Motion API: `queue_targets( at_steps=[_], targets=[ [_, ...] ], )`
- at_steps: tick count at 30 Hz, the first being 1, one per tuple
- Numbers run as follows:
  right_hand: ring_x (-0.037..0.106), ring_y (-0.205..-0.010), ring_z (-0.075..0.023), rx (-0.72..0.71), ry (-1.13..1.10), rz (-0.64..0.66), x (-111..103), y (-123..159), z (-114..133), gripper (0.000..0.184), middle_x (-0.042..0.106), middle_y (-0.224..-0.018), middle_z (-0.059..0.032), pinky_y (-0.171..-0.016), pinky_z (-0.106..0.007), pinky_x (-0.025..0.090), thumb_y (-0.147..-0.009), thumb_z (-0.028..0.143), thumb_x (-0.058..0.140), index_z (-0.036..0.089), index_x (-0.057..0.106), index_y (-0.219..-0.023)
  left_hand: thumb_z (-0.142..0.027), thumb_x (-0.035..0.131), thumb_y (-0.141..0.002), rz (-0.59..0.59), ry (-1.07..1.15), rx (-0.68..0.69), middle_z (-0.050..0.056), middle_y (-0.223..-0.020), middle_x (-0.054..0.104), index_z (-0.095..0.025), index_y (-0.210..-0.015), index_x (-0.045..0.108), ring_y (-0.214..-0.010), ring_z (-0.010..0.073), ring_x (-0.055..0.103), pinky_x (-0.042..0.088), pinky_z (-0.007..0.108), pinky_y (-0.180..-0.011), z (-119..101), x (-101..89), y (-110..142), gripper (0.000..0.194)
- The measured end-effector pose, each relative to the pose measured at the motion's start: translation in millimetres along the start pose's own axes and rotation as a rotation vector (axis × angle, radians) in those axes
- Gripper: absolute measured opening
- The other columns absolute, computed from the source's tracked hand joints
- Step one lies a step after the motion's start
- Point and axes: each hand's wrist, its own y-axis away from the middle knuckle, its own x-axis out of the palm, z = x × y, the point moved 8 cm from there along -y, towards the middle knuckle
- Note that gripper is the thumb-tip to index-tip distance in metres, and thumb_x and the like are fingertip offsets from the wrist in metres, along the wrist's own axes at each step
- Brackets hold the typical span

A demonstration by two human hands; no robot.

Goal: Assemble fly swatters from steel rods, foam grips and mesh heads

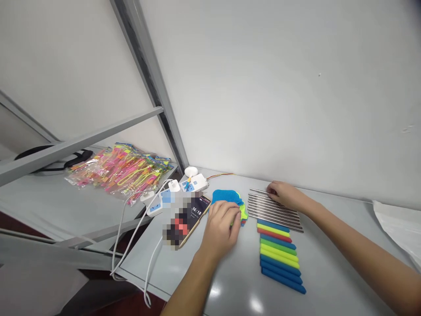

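Note:
My left hand is curled over the near side of a small pile of perforated blue pieces and yellow-green pieces. Its fingertips and thumb are drawn together, and whatever lies between them is hidden. At the back of the table, my right hand pinches the farthest thin metal rod, which lies slightly apart from the others. Several more shiny metal rods rest side by side below that hand. Nearer to me lies a column of blue, yellow-green, green and red tubes, each with one pointed end.
Left of my left hand lies a phone with a timer showing. Behind it are white power strips with white cables. Plastic-bagged colourful items cover part of the left shelf. A white sheet lies at the far right.

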Motion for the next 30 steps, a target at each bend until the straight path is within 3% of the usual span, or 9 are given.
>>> queue_targets(
  at_steps=[4,7,10,12,16,19,22,25,30],
  targets=[
    [0.057,-0.063,-0.0170,0.104,-0.003,-0.077,-12.0,-0.8,-8.6,0.013,0.064,-0.075,-0.0064,-0.058,-0.026,0.039,-0.086,0.022,0.048,0.017,0.060,-0.086,-0.015,0.047,-0.091,-0.080,0.115,0.033,0.006,-0.093,0.067,-0.020,-0.094,0.060,-0.089,0.0201,0.058,0.044,0.037,-0.082,-7.6,-7.1,1.7,0.014],
    [0.056,-0.065,-0.0185,0.208,-0.021,-0.213,-34.9,16.5,-11.2,0.017,0.063,-0.080,-0.0083,-0.059,-0.028,0.038,-0.088,0.023,0.044,0.015,0.055,-0.098,-0.012,0.048,-0.089,-0.099,0.206,0.081,0.005,-0.090,0.066,-0.020,-0.093,0.058,-0.085,0.0183,0.058,0.045,0.035,-0.079,-21.7,-7.5,10.9,0.013],
    [0.055,-0.070,-0.0183,0.290,-0.053,-0.387,-55.6,62.7,-4.3,0.020,0.061,-0.088,-0.0078,-0.062,-0.029,0.040,-0.091,0.020,0.035,0.017,0.048,-0.106,-0.013,0.051,-0.088,0.063,0.222,0.121,0.006,-0.094,0.064,-0.020,-0.096,0.058,-0.088,0.0181,0.057,0.046,0.034,-0.081,-43.3,8.4,30.7,0.013],
    [0.051,-0.065,-0.0163,0.308,-0.146,-0.560,-62.8,108.3,4.7,0.015,0.058,-0.080,-0.0039,-0.062,-0.029,0.040,-0.089,0.017,0.035,0.021,0.048,-0.097,-0.017,0.053,-0.087,0.208,0.194,0.125,0.007,-0.100,0.061,-0.021,-0.097,0.059,-0.089,0.0192,0.056,0.047,0.035,-0.080,-56.9,23.1,48.4,0.012],
    [0.043,-0.057,-0.0131,0.344,-0.487,-0.835,-43.8,200.0,15.4,0.009,0.049,-0.069,0.0008,-0.056,-0.028,0.037,-0.087,0.018,0.041,0.022,0.049,-0.083,-0.023,0.055,-0.087,0.360,0.095,0.104,0.010,-0.110,0.056,-0.022,-0.100,0.061,-0.094,0.0236,0.053,0.048,0.038,-0.078,-70.9,41.8,73.9,0.014],
    [0.039,-0.052,-0.0116,0.426,-0.799,-0.945,-14.5,241.9,13.7,0.009,0.044,-0.062,0.0034,-0.049,-0.026,0.033,-0.089,0.026,0.046,0.021,0.052,-0.084,-0.021,0.054,-0.088,0.376,0.028,0.086,0.010,-0.111,0.054,-0.023,-0.102,0.061,-0.095,0.0246,0.052,0.048,0.040,-0.078,-71.6,46.2,77.3,0.016],
    [0.036,-0.049,-0.0101,0.429,-1.005,-1.058,0.0,258.2,15.3,0.008,0.040,-0.056,0.0058,-0.046,-0.025,0.030,-0.088,0.028,0.052,0.020,0.053,-0.086,-0.019,0.053,-0.088,0.386,-0.008,0.072,0.009,-0.110,0.053,-0.023,-0.101,0.061,-0.095,0.0250,0.051,0.048,0.040,-0.079,-69.7,47.2,75.8,0.015],
    [0.034,-0.047,-0.0088,0.375,-1.113,-1.167,0.3,261.0,17.8,0.006,0.036,-0.054,0.0078,-0.045,-0.023,0.028,-0.087,0.026,0.055,0.020,0.053,-0.085,-0.019,0.053,-0.089,0.393,0.012,0.083,0.009,-0.111,0.052,-0.023,-0.101,0.060,-0.096,0.0250,0.050,0.047,0.041,-0.081,-70.1,46.8,75.7,0.015],
    [0.035,-0.046,-0.0082,0.348,-1.107,-1.248,-1.6,264.4,18.8,0.005,0.036,-0.054,0.0083,-0.044,-0.023,0.029,-0.087,0.025,0.054,0.020,0.053,-0.087,-0.017,0.053,-0.090,0.434,0.053,0.087,0.007,-0.114,0.054,-0.023,-0.100,0.059,-0.098,0.0234,0.051,0.045,0.039,-0.082,-69.3,50.9,81.2,0.013]
  ],
)
